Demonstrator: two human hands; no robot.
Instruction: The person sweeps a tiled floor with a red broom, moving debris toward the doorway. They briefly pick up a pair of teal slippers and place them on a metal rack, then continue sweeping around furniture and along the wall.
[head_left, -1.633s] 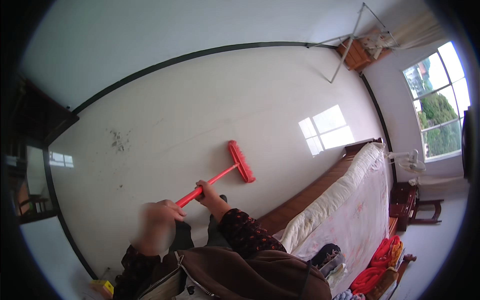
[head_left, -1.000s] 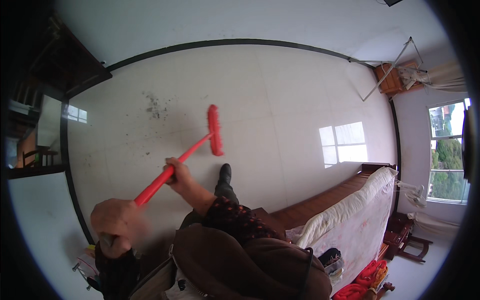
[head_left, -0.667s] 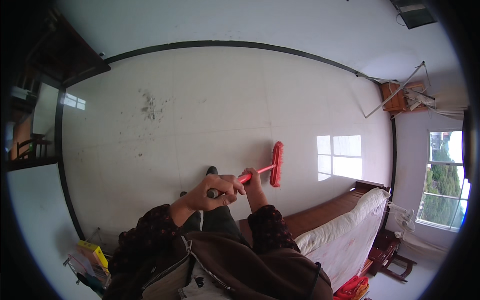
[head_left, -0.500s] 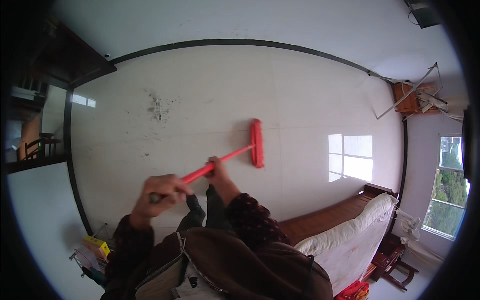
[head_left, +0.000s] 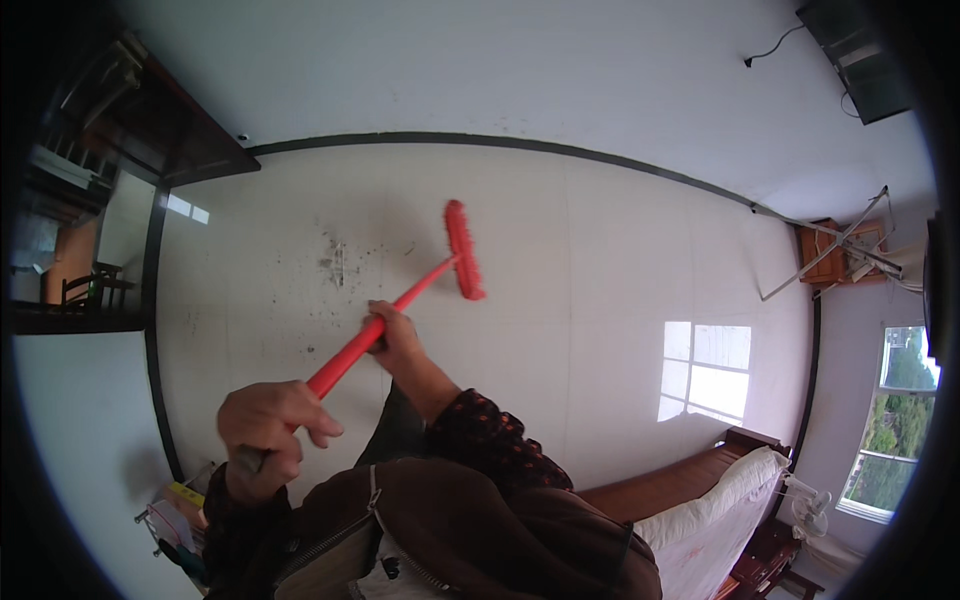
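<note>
A red broom [head_left: 345, 362] slants across the view from lower left to upper right. Its long bristle head [head_left: 463, 250] rests on the pale tiled floor [head_left: 560, 270], just right of a patch of dark dirt and litter [head_left: 337, 262]. My left hand [head_left: 265, 435] is closed round the top end of the handle, with the dark tip showing below the fingers. Further down the stick, my right hand [head_left: 395, 338] wraps the handle nearer the head.
A wooden bench with a pale cover [head_left: 710, 520] stands at the lower right. Folding metal legs [head_left: 830, 250] and a small wooden stand are by the far right wall. A dark wooden door [head_left: 190, 120] is at upper left, and a yellow box [head_left: 188, 495] at lower left.
Both hands have shifted left with the broom. Its head has moved left, closer to the dirt patch. The whole view has tilted upward slightly, showing more wall.
</note>
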